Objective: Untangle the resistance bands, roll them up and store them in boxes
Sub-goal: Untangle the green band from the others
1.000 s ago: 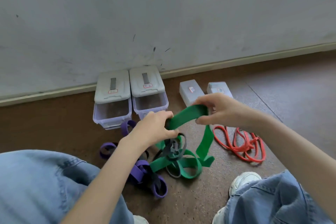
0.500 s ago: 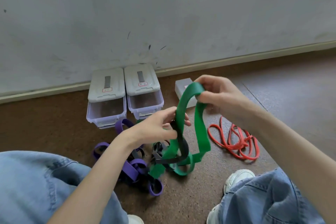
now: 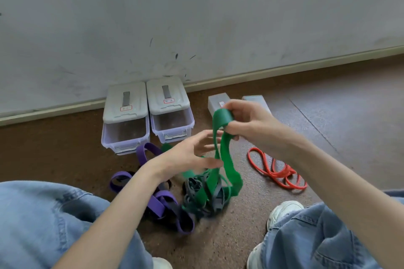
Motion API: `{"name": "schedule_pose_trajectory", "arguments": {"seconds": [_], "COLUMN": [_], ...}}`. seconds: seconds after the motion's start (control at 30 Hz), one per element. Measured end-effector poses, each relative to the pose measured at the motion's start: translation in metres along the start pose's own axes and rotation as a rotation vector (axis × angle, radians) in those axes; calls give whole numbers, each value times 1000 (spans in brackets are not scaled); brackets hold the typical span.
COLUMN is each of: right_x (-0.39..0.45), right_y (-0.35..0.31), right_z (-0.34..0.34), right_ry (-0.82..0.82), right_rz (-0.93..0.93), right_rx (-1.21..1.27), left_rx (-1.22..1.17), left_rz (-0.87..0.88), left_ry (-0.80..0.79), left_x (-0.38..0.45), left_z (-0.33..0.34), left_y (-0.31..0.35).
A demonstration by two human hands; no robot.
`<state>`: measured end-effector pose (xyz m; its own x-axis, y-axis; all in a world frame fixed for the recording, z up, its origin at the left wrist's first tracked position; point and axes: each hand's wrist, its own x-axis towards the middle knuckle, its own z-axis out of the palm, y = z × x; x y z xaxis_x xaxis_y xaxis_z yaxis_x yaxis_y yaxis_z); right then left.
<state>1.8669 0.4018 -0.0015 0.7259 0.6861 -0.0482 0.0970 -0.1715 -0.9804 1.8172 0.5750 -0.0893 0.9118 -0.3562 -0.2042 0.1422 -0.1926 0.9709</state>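
Observation:
My right hand pinches the top loop of a wide green band and holds it up above the floor. The band hangs down into a tangle with a dark grey band and a purple band on the brown floor between my knees. My left hand is just left of the hanging green strands, fingers spread and blurred, holding nothing. Two clear boxes with white lids, one on the left and one on the right, stand against the wall.
A thin red band lies loose on the floor to the right. Two small white boxes, one beside the other, sit behind my right hand. My jeans-clad knees and white shoes frame the pile. The wall runs along the far side.
My right hand lifted the green band higher. My left hand let go of the band and grey tangle, which dropped to the floor, and now hovers open beside the strands.

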Motion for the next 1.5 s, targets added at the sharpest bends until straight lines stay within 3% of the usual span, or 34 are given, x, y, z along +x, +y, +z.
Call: {"name": "schedule_pose_trajectory", "arguments": {"seconds": [0.1,0.17,0.27,0.37,0.43,0.57,0.63,0.73,0.9,1.03,1.1,1.17,1.23,1.37,1.43,1.5], "right_x": [4,5,7,10,11,1,-3,1,4,0,3,8,11,7,6,6], "right_y": [-8,-11,-3,3,10,41,48,40,35,38,33,25,14,10,5,-6], "right_z": [-8,-17,-28,-36,-35,-13,-6,-3,12,25,22,9,-2,-3,-6,-18], "right_ry": [-2,15,157,220,149,-249,-373,-345,-408,-99,62,182,239,285,282,244], "right_rz": [-110,-168,-117,-44,84,334,320,199,171,107,93,78,42,29,-21,-87], "right_rx": [580,677,565,490,357,-170,-124,-68,-15,52,138,299,414,423,472,547], "left_rx": [134,217,26,-315,-341,-285,-302,-470,-566,-657,-504,-185,48,292,231,16], "left_rz": [-47,-91,-10,239,289,17,65,180,145,191,158,5,-95,-8,41,175], "left_ry": [120,199,343,433,491,551,531,559,547,588,416,155,35,288,361,390], "left_x": [3,2,-3,-9,-7,-11,-12,-13,-10,-3,-6,-9,-8,7,6,0], "left_z": [25,38,25,-8,-13,9,11,5,11,1,-9,-6,14,48,47,35], "left_y": [-18,-28,-1,54,73,71,78,97,108,98,77,48,21,0,13,44]}}
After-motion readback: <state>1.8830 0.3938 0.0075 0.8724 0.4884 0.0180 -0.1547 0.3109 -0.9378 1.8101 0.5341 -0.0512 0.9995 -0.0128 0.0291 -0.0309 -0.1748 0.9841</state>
